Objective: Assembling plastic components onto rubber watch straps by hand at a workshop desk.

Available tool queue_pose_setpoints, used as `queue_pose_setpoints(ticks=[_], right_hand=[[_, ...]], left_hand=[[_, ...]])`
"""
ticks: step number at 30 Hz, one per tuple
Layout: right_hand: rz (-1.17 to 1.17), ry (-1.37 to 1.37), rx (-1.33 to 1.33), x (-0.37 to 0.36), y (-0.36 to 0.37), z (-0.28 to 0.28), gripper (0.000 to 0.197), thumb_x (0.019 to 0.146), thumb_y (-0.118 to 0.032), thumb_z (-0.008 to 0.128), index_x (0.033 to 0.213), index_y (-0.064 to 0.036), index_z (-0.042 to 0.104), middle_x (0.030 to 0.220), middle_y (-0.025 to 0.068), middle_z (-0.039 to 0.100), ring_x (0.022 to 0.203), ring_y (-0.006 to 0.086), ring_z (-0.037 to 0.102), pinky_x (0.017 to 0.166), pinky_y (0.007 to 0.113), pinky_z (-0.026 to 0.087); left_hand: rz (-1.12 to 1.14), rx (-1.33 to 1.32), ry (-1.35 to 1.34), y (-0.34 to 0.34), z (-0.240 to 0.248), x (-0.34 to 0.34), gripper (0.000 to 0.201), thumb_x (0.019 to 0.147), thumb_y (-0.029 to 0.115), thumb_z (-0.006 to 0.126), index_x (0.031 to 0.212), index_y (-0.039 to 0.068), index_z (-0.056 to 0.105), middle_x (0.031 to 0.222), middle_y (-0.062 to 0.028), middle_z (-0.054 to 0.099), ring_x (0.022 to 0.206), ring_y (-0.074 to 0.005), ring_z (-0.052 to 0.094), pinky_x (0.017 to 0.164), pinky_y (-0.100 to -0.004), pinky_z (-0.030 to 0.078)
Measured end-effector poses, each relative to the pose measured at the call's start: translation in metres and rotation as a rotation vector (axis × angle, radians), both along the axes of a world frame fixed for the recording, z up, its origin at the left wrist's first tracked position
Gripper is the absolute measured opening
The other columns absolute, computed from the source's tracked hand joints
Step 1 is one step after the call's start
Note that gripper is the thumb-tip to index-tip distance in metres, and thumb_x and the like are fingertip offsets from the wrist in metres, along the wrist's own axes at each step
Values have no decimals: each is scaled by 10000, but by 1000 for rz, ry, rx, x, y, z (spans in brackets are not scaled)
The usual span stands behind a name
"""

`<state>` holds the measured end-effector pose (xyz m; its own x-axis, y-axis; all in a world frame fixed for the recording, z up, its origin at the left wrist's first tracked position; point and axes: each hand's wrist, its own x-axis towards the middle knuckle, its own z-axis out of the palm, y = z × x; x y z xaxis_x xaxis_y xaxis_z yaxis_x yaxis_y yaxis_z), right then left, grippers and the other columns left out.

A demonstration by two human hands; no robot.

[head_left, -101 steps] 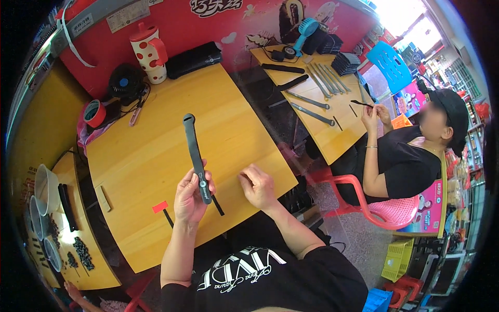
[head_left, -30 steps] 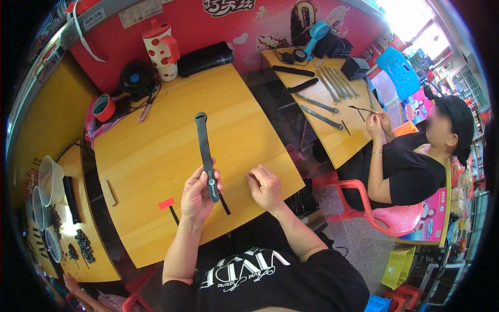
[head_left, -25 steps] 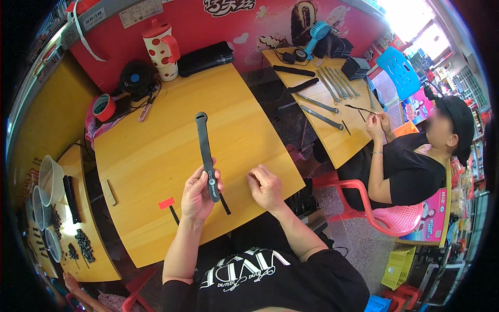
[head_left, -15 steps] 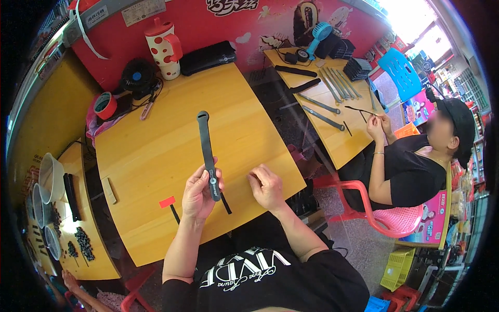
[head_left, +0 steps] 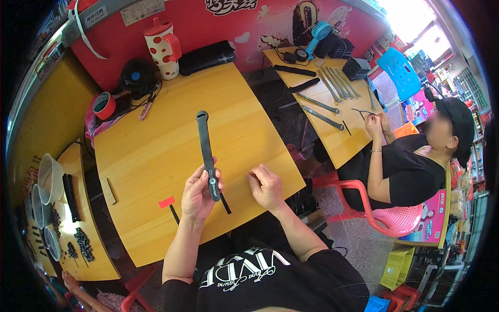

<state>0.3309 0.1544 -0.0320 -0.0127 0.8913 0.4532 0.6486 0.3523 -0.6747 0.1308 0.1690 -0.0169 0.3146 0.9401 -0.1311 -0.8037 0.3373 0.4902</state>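
My left hand (head_left: 195, 193) grips the lower end of a dark grey strap (head_left: 204, 138), which points away from me over the table. The strap's far end is rounded with a slot through it, and pale print marks the end by my thumb. On the wooden tabletop (head_left: 156, 151) rests my right hand (head_left: 266, 187), fingers curled in, with nothing seen in it. Between my hands, partly behind the left one, lies a narrow black strip (head_left: 225, 203). Left of my left wrist is a red piece (head_left: 167, 202) with another black strip (head_left: 175, 214) beside it.
A spotted tumbler (head_left: 162, 49), a black pouch (head_left: 208, 58), a small fan (head_left: 137, 76) and a tape roll (head_left: 104, 105) line the far edge. At right, a co-worker (head_left: 410, 161) handles a strap at a table (head_left: 338, 145) with several straps. Tubs (head_left: 51, 179) stand far left.
My hands and the grey strap stay practically where they were. The co-worker's hands have shifted slightly, and the dark strap in them has changed its angle.
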Motion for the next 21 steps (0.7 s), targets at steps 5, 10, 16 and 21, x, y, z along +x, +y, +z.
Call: queue_pose_setpoints(ticks=[5,10,16,21], right_hand=[[-4,-2,1,-1,0,1,126,770,30,679,839,-17,585,769,123,596,661,311,619,556,365,462],[-3,-3,-8,0,0,0,125,768,33,674,839,-18,584,772,124,597,675,318,620,565,369,464],[1,-9,-15,0,0,2,123,765,37,669,834,-19,584,771,125,598,690,323,621,574,371,467],[-3,-13,-8,-1,0,1,122,763,39,670,830,-18,585,768,122,597,687,317,622,574,369,470]], left_hand=[[-1,8,1,0,0,-1,436,977,173,534,1333,-55,430,951,-114,613,742,-212,614,665,-324,492],[2,12,2,0,-1,0,438,977,178,537,1331,-58,434,952,-116,613,739,-212,613,665,-323,497],[2,7,-3,0,0,0,438,982,183,525,1334,-59,428,951,-119,612,732,-210,611,661,-325,500],[2,9,1,0,0,-1,433,983,177,520,1336,-57,426,948,-121,610,733,-207,607,661,-321,496]])
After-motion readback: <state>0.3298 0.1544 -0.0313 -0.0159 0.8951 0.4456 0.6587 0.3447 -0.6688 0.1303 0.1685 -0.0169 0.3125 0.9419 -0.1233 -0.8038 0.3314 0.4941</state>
